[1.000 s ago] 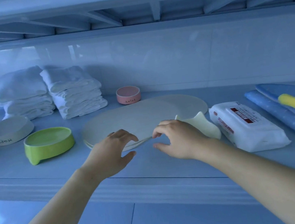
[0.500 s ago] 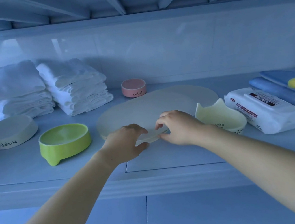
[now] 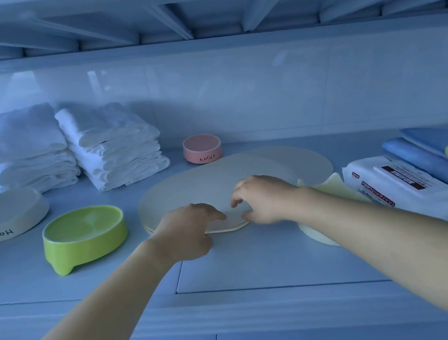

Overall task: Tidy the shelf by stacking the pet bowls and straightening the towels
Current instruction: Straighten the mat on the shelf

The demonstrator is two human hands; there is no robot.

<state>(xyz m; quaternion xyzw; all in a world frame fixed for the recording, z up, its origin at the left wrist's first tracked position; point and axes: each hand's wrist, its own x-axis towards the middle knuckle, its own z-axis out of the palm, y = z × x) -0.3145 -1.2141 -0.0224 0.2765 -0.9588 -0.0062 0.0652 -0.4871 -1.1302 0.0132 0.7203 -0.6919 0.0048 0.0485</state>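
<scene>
On the shelf (image 3: 259, 263), the left hand (image 3: 186, 227) and right hand (image 3: 264, 198) pinch the beige mat (image 3: 218, 179) at its near edge, fingers curled, seemingly to lift or square it.

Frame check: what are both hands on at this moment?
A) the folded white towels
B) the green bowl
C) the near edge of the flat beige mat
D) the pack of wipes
C: the left hand and right hand both curl their fingers at the near edge of the flat beige mat. The green bowl, wipes pack and towels lie apart from them.
</scene>
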